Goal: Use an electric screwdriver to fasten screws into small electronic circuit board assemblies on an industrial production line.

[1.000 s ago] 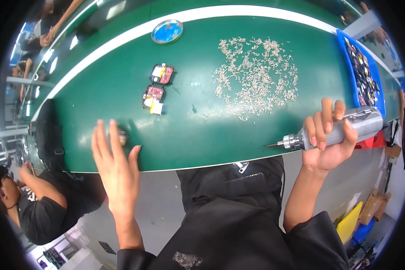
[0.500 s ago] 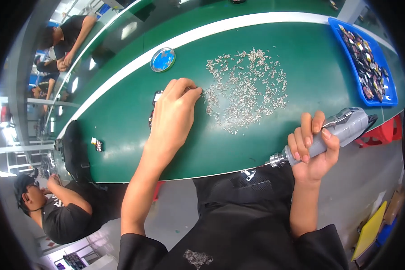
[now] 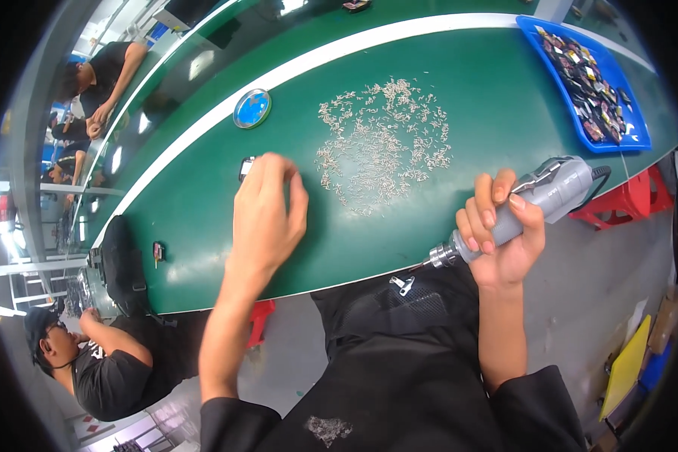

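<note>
My right hand is wrapped round a grey electric screwdriver, its metal nose and bit pointing left over the table's near edge. My left hand is closed with curled fingers above the green table. Anything held at its fingertips is hidden or too small to make out. A small dark part with a white patch shows just past the fingers, mostly covered by that hand. To the right of it, many tiny silvery screws lie scattered in a wide patch.
A round tin with a blue inside stands at the far left. At the far right, a blue tray holds several dark parts. Another small part lies at the left. A red stool is by the right edge. Other people sit to the left.
My left hand has drawn back from the edge of the screw patch, toward the small dark part. My right hand keeps its grip on the screwdriver. The whole view has shifted slightly.
</note>
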A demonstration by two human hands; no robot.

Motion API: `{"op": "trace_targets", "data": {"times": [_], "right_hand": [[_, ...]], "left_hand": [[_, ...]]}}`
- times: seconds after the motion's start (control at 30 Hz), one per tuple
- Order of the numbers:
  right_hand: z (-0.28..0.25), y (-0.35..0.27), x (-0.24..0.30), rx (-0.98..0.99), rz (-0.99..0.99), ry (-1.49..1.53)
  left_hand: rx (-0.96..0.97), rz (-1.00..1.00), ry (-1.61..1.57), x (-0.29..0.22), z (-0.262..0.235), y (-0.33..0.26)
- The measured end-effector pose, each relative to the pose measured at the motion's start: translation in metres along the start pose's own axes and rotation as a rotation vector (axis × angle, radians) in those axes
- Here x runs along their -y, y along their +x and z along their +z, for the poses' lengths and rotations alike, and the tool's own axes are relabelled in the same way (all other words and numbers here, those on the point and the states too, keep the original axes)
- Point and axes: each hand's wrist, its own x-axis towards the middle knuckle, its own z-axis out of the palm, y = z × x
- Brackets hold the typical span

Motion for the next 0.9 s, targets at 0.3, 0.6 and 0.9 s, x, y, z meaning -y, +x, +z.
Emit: {"op": "trace_targets", "data": {"times": [0.3, 0.6, 0.9], "right_hand": [[0.006, -0.008, -0.007, -0.071, 0.004, -0.009], [0.058, -0.014, -0.018, 0.076, -0.023, 0.126], [0.077, -0.019, -0.029, 0.091, -0.081, 0.074]], "left_hand": [[-0.172, -0.333, -0.485, -0.044, -0.003, -0.082], [-0.219, -0.416, -0.945, -0.074, -0.003, -0.100], [-0.140, -0.500, -1.465, -0.085, 0.000, -0.108]]}}
